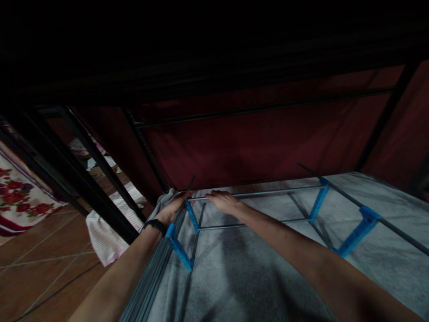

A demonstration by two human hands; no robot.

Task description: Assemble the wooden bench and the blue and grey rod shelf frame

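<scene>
A frame of grey metal rods and blue plastic connectors lies on a grey blanket [217, 273]. My right hand [224, 200] is closed around a grey crossbar rod [278, 192] near its left end. At that end, my left hand [174, 206] grips the corner beside a blue connector [191, 215]; its fingers are partly hidden. A dark band circles my left wrist. Nearer me stands a second blue connector [181, 248] on the left side. Two more blue connectors, one of them [357, 230] nearer, join the rods on the right. A bundle of loose grey rods [147, 281] lies under my left forearm.
Dark metal posts [80, 179] and a rail [261, 108] stand around the blanket, with dark red cloth [234, 147] behind. On the left, a striped cloth [110, 228] hangs above the tiled floor [50, 255]. A floral cloth [23, 197] hangs farther left.
</scene>
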